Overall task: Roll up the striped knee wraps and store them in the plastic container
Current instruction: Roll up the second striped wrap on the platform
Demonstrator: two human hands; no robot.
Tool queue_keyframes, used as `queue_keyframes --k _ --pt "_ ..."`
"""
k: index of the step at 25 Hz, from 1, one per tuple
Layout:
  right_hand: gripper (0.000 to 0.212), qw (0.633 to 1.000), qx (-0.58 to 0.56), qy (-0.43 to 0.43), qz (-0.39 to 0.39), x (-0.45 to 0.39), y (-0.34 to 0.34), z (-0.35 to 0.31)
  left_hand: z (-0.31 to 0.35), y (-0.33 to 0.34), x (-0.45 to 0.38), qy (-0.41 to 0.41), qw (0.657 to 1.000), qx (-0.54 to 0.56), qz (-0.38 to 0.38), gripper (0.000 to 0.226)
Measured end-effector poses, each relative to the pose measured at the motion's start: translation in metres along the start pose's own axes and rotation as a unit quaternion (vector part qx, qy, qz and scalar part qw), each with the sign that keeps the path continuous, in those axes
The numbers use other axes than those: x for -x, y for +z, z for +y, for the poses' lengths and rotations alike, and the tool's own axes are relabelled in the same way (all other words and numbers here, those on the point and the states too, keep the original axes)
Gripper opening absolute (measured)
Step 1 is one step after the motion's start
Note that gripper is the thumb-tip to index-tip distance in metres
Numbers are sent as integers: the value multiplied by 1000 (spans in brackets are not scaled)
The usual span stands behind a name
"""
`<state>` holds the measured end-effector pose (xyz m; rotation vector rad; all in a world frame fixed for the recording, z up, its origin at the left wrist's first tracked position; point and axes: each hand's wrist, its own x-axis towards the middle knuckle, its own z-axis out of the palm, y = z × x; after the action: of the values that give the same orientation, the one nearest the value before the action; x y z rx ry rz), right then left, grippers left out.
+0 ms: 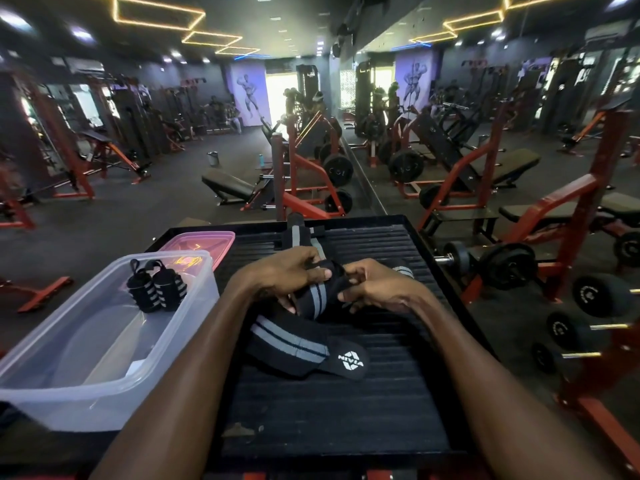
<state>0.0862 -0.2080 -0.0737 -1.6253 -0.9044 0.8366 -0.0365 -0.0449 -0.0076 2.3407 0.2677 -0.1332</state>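
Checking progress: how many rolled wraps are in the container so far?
2: both rolled wraps stand side by side at the plastic container's far end. None seem hidden.

Black grey-striped knee wrap (pixel 322 299) half-rolled; two rolls (pixel 157 285) in clear container (pixel 86 368)

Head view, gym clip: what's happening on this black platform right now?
A person is rolling a striped knee wrap with both hands, the left hand and right hand gripping it above a ribbed black platform. The loose tail with a white logo lies in front. Two rolled wraps already sit in the clear plastic container; its pink lid lies behind.
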Motion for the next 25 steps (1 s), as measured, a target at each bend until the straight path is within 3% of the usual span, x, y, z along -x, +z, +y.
queue_keyframes --k 4,9,15,18,22,25 --pt "23 1000 1 6 -12 4 -3 0 -7 4 -1 -8 999 33 -12 22" --pt "31 999 28 40 4 4 -8 7 -17 1 -6 -9 993 113 41 22" --pt "22 995 69 64 -20 6 -11 8 -28 -13 5 28 987 153 -37 30" --pt "27 997 50 63 -12 5 -12 8 -26 -21 16 56 979 195 -5 24" --pt "28 994 67 81 -12 8 -11 6 -27 -31 21 34 949 312 35 18" --pt "15 988 135 15 76 9 -6 -12 -19 -26 23 -16 961 275 36 10"
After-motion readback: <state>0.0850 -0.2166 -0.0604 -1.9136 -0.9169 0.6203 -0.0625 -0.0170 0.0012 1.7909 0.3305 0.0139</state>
